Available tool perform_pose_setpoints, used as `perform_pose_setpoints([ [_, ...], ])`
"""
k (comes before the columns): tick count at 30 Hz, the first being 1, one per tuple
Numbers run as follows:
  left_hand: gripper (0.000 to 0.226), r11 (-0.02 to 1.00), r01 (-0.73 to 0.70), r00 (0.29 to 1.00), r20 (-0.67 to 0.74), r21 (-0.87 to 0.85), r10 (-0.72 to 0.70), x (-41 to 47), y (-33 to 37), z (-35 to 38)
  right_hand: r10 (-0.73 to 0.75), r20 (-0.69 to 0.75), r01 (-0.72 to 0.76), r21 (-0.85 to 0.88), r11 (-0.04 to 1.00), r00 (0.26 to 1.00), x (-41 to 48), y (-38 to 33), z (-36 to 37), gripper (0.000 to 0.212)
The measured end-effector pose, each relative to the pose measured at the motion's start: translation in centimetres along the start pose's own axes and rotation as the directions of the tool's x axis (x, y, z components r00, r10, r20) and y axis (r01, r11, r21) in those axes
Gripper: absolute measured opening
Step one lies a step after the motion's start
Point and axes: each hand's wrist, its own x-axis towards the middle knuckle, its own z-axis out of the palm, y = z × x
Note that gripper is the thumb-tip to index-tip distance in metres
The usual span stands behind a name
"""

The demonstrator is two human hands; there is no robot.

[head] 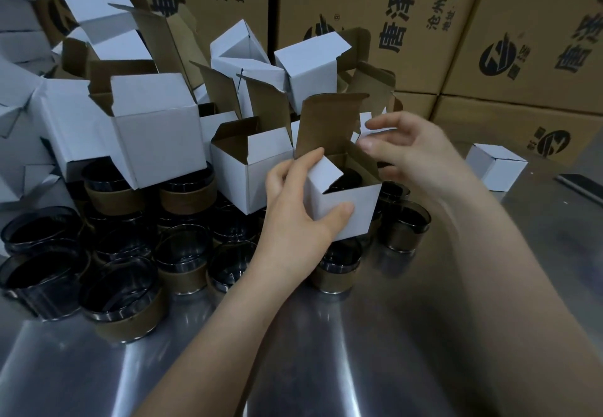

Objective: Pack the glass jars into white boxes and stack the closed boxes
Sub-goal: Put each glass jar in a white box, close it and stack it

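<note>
White card, dark glass and bare steel fill the single head view. The left hand (293, 211) grips a small white box (346, 211), thumb flat on its front face and fingers curled round its left side, holding it over the loose glass jars (124, 286) that crowd the steel table (326, 367). A dark jar (347, 179) already sits inside. The box's brown-lined lid (326, 123) stands upright at the back, and the inner flap (323, 168) by the left fingers is folded partly inward. The right hand (417, 155) pinches the outer flap (375, 129) between thumb and forefinger, other fingers loosely spread.

I judge the loaded box bottom-heavy for its size: thin card that dents under a squeeze, around fragile, slick glass. It is best held by the lower walls or under the base, never by the flaps or lid.

Behind, a heap of open white boxes (156, 129) leans against printed brown cartons (522, 41). One closed box (496, 168) stands alone on the table to the right, well apart, with nothing stacked on it yet.
</note>
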Motion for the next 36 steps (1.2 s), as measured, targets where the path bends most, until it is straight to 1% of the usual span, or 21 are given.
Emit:
perform_pose_setpoints([
  [1,0.055,1.000,0.011,1.000,0.009,-0.028,-0.011,0.0,0.2,0.0,0.015,-0.003,-0.015,0.060,0.998,1.000,0.1,0.5,0.1,0.027],
  [2,0.049,0.998,0.024,1.000,0.015,-0.061,-0.023,0.0,0.4,0.0,0.000,-0.004,0.000,0.084,0.996,1.000,0.1,0.8,0.1,0.031],
  [4,0.040,0.994,0.043,0.999,0.005,-0.104,-0.042,0.2,0.8,0.0,-0.079,-0.003,0.079,0.002,0.997,0.997,0.2,1.2,0.1,0.037],
  [7,0.020,0.990,0.037,0.998,-0.039,-0.133,-0.043,0.6,0.8,-0.1,-0.192,0.030,0.194,-0.119,0.974,0.981,0.1,1.6,0.7,0.045],
  [11,0.020,0.980,0.046,0.995,-0.073,-0.193,-0.061,0.7,0.4,-0.1,-0.241,0.053,0.246,-0.172,0.954,0.969,0.0,2.0,1.2,0.061],
  [13,0.017,0.964,0.058,0.993,-0.086,-0.259,-0.083,0.7,0.5,-0.1,-0.246,0.065,0.254,-0.212,0.944,0.967,0.1,2.1,1.3,0.068],
  [14,0.020,0.953,0.052,0.991,-0.104,-0.299,-0.087,0.8,0.6,-0.1,-0.251,0.065,0.260,-0.223,0.940,0.966,0.1,2.1,1.3,0.070],
  [16,0.034,0.933,0.031,0.986,-0.141,-0.358,-0.087,0.9,0.6,-0.2,-0.259,0.054,0.264,-0.204,0.943,0.965,0.0,2.3,1.4,0.066],
  [20,0.055,0.920,-0.005,0.991,-0.126,-0.391,-0.048,0.9,0.6,-0.3,-0.295,0.059,0.301,-0.153,0.941,0.954,-0.5,2.5,1.3,0.036],
  [22,0.053,0.924,0.001,0.994,-0.097,-0.382,-0.041,0.9,0.8,-0.3,-0.313,0.059,0.318,-0.174,0.932,0.948,-0.6,2.6,1.2,0.026],
  [23,0.047,0.929,-0.001,0.995,-0.092,-0.370,-0.035,0.9,0.9,-0.3,-0.315,0.060,0.321,-0.190,0.928,0.947,-0.6,2.7,1.1,0.027],
  [26,0.027,0.952,0.001,0.994,-0.106,-0.305,-0.035,0.8,1.1,-0.2,-0.296,0.053,0.300,-0.133,0.945,0.954,-0.7,2.8,0.9,0.042],
  [28,0.017,0.963,0.034,0.992,-0.105,-0.266,-0.064,0.8,1.0,-0.1,-0.282,0.069,0.288,-0.093,0.953,0.957,-0.7,2.7,0.5,0.044],
  [31,0.022,0.965,0.080,0.988,-0.106,-0.251,-0.110,0.6,1.0,0.2,-0.278,0.148,0.292,-0.079,0.953,0.949,-0.8,2.7,0.0,0.037],
  [33,0.026,0.950,0.091,0.986,-0.110,-0.300,-0.129,0.6,1.2,0.1,-0.285,0.206,0.310,-0.100,0.946,0.936,-0.9,2.8,-0.5,0.028],
  [35,0.029,0.938,0.074,0.990,-0.087,-0.340,-0.110,0.4,1.3,0.0,-0.269,0.266,0.308,-0.118,0.944,0.926,-1.0,2.9,-1.0,0.021],
  [36,0.034,0.938,0.071,0.993,-0.064,-0.338,-0.098,0.2,1.3,0.0,-0.257,0.289,0.300,-0.116,0.947,0.922,-1.1,2.9,-1.2,0.024],
])
